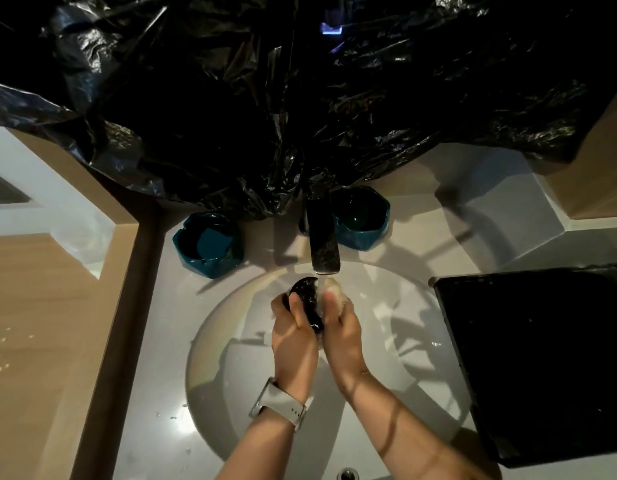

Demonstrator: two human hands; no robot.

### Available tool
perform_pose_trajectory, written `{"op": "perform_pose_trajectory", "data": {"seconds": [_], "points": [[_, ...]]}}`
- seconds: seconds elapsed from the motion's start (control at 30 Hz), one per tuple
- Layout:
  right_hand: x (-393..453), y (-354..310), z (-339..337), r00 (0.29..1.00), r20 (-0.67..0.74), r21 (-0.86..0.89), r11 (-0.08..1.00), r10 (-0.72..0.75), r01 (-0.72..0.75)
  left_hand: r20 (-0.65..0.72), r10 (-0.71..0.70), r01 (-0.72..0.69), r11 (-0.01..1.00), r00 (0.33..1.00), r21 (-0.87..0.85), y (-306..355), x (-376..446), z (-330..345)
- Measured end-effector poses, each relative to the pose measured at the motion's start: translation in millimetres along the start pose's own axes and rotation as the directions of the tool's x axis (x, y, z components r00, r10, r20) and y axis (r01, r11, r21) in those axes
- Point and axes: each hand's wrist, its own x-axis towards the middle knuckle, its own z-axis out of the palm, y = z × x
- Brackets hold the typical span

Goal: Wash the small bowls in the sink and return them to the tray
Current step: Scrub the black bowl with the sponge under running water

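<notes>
A small black bowl (pixel 308 299) is held on edge over the white sink (pixel 230 358), right under the running tap (pixel 323 251). My left hand (pixel 293 330) grips the bowl from the left, fingers curled over its rim. My right hand (pixel 341 323) presses against the bowl's right side, its fingertips in the water stream and partly hidden by splash. A black tray (pixel 542 358) lies on the counter to the right of the sink; its surface is dark and shows only water drops.
Two teal faceted holders stand behind the sink, one at the left (pixel 208 245) and one at the right (pixel 362 220) of the tap. Black plastic sheeting (pixel 300 98) hangs over the wall behind. A wooden panel edge (pixel 127 306) borders the counter on the left.
</notes>
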Motion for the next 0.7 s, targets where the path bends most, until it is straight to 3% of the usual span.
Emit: {"op": "perform_pose_trajectory", "data": {"seconds": [0.13,0.23,0.3,0.4,0.47,0.53,0.7], "points": [[-9.6,7.0,4.3,0.988,0.012,0.162,0.975,0.151,-0.151,0.055,-0.094,0.098,0.993,0.994,-0.066,-2.7,1.3,2.4],[1.3,4.4,-2.6,0.997,0.019,0.026,0.997,0.069,-0.069,0.224,-0.145,0.160,0.986,0.964,-0.050,-12.4,1.4,-8.0],[7.2,-0.6,-13.7,0.995,0.100,-0.082,0.997,0.008,0.000,0.286,-0.090,0.099,0.995,0.954,-0.016,-13.4,7.7,-21.9],[20.1,-12.4,-29.6,0.940,0.339,-0.235,0.965,-0.032,0.117,0.344,0.062,-0.107,0.988,0.937,0.113,-7.1,24.5,-38.2],[25.9,-23.4,-33.2,0.916,0.401,-0.272,0.952,-0.021,0.141,0.406,0.076,-0.166,0.968,0.911,0.190,-2.7,32.5,-40.1],[27.7,-26.7,-28.7,0.936,0.349,-0.269,0.952,-0.045,0.146,0.384,0.067,-0.150,0.970,0.921,0.190,0.4,32.7,-35.3],[-3.5,-17.9,-4.3,0.998,0.059,-0.042,0.999,-0.013,0.015,0.083,0.086,-0.100,0.978,0.993,0.184,4.7,21.9,-11.8]]}}
